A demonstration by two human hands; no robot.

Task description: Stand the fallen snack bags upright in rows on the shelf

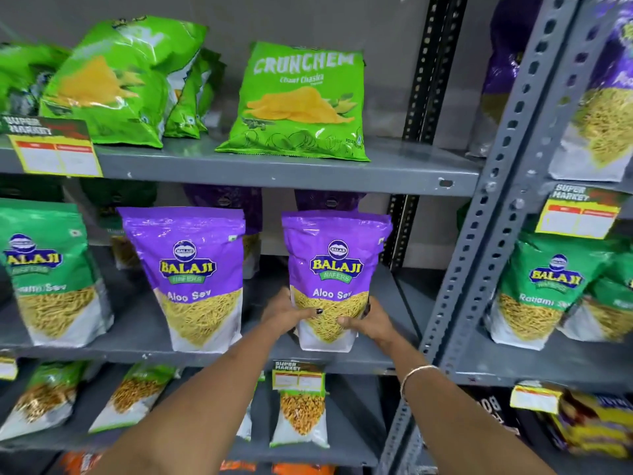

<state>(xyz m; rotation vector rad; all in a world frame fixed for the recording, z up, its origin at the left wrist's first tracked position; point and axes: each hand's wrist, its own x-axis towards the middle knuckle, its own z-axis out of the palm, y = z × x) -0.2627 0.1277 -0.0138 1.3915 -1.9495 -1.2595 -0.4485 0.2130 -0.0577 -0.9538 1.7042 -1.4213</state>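
Both hands (329, 318) around upright purple bag (334, 269)

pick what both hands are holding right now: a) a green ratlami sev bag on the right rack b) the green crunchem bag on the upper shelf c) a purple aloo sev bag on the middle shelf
c: the left hand and right hand clasp the lower sides of the purple aloo sev bag, upright on the middle shelf.
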